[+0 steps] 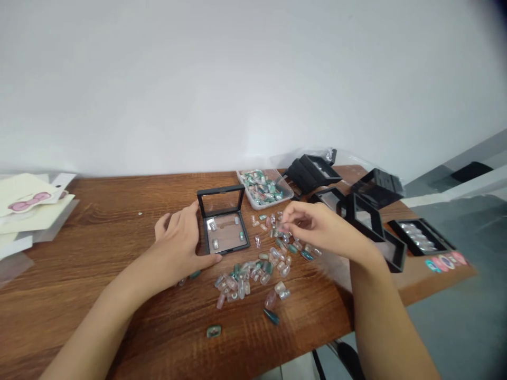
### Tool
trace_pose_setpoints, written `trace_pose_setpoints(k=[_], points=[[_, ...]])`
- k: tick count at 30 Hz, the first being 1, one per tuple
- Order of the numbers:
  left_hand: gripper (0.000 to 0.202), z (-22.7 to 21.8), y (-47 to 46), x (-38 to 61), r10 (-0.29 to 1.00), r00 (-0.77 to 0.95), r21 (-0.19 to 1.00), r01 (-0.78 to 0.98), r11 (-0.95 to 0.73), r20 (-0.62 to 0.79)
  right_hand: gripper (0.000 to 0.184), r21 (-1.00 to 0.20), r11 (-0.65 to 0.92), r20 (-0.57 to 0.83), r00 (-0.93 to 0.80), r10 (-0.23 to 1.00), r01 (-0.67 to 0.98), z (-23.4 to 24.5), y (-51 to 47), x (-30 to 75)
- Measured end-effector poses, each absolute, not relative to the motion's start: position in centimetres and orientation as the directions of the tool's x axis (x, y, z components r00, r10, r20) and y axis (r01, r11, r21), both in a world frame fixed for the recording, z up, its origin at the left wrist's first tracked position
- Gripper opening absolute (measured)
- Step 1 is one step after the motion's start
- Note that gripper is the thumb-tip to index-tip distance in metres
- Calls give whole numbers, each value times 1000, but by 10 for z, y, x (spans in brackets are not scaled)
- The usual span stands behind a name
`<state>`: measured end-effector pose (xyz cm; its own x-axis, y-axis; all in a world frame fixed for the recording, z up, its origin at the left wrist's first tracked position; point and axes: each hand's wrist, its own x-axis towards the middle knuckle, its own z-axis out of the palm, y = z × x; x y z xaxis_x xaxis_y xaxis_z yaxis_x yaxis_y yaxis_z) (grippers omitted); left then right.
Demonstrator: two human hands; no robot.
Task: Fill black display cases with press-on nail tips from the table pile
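Note:
A black display case (226, 252) stands on the wooden table with its windowed lid (220, 190) raised. Several press-on nails lie spaced apart inside it, one of them green (242, 236). My left hand (178, 235) steadies the case from its left side, thumb along the front edge and index finger by the back corner. Over a scatter of loose press-on nails (241, 279), my right hand (307, 224) pinches a small translucent press-on nail (282, 227) between thumb and fingertips. Its details are blurred. A lone green nail (214, 331) lies near the front.
Behind the scatter, a clear plastic tub (253, 203) is heaped with nails. More black cases (312, 171) are piled at the right, and one case (422, 237) holds several shiny pieces. Cards and plastic sleeves (35, 206) lie far left. A white wall (158, 95) rises behind the table.

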<state>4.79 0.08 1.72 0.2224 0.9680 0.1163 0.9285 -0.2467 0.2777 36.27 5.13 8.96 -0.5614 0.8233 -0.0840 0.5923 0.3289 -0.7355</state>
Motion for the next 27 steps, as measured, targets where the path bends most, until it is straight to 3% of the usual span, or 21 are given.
trace_pose_setpoints(k=[5,9,15,21,27], points=[[108,19,0,49,966,225,292,922,-253,125,10,-577,538,44,-635,772,614,81,51,347],[110,19,0,49,966,228,305,918,-255,122,10,-469,643,41,-713,700,605,74,50,337],[111,21,-1,49,968,225,321,914,-250,112,4,-436,662,-18,-741,671,610,66,52,338],[111,23,-1,50,966,240,308,916,-257,94,15,-421,651,-42,-731,681,631,64,55,344],[113,22,-1,49,968,232,310,918,-249,91,7,-403,656,-70,-736,673,638,63,55,342]])
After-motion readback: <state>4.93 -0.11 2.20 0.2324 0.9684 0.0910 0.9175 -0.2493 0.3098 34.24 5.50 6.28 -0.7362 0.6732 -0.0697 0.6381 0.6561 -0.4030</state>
